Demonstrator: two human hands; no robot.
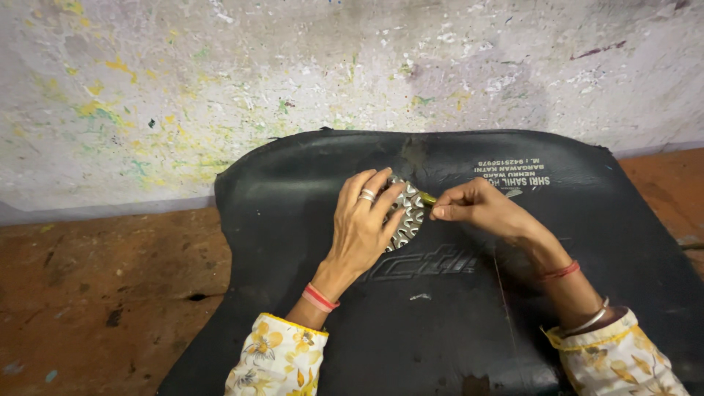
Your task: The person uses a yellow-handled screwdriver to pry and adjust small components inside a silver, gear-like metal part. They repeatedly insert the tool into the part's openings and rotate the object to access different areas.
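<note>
Left hand (364, 224), seen from above, lies flat with fingers pressed together on a round silver-patterned disc (407, 215), covering its left half and pinning it down. A ring (367, 196) sits on one finger, and red thread bangles (320, 298) circle the wrist just above a yellow-flowered sleeve (277, 358). Right hand (477, 208) pinches a small greenish tool (427, 198) between thumb and fingertips, its tip touching the disc's right edge; this wrist carries a red thread (561, 271) and a metal bangle (589, 320). Disc rests near the middle of a black rubber mat (440, 315), slightly toward the mat's far edge. Pale printed lettering lies on the mat beyond the right hand. Left of the mat spreads a brown floor (95, 293). Beyond the mat's far edge rises a whitish wall (220, 81) flecked with yellow and green paint.
</note>
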